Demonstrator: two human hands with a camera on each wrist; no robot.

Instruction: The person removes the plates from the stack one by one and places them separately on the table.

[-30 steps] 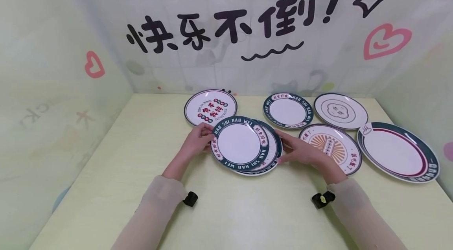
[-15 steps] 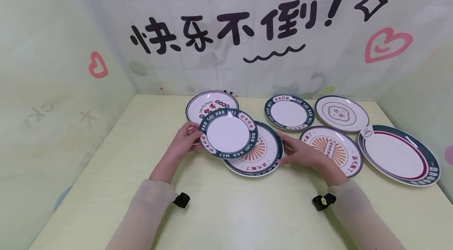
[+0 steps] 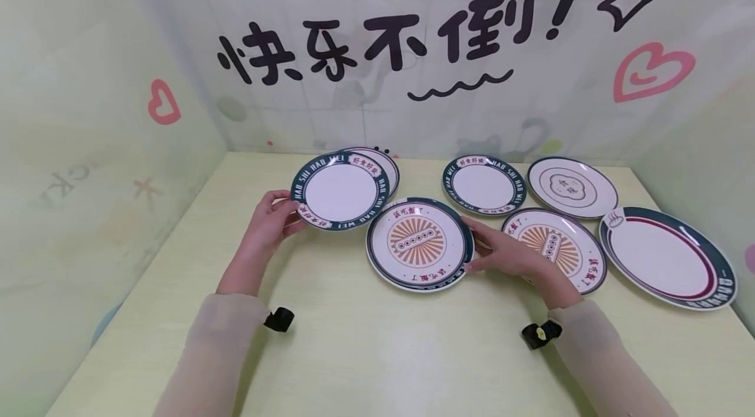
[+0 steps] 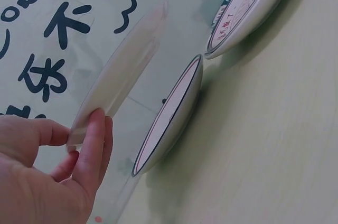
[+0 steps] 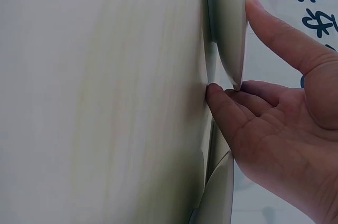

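Note:
My left hand [image 3: 267, 225] pinches the left rim of a white plate with a dark green lettered band [image 3: 339, 193]. In the left wrist view this plate [image 4: 124, 68] is tilted and raised clear of the table, thumb on one side and fingers on the other. It hides most of a white plate with a dark red inner line [image 3: 392, 173] behind it. At the middle, a white plate with an orange sunburst [image 3: 420, 240] lies stacked on a green-rimmed plate. My right hand [image 3: 501, 250] holds the stack's right edge; the right wrist view shows thumb and fingers at the rim [image 5: 231, 28].
To the right on the pale table [image 3: 377, 358] lie a small green-rimmed plate [image 3: 483, 185], a plate with a cloud-shaped emblem [image 3: 580, 187], another sunburst plate [image 3: 551, 243] and a big oval plate [image 3: 660, 256]. A printed cloth wall [image 3: 354, 122] stands behind.
My left hand has lifted the green-banded plate off the middle stack and carried it left and back, over the rear left plate. The sunburst plate is now uncovered. My right hand stays put.

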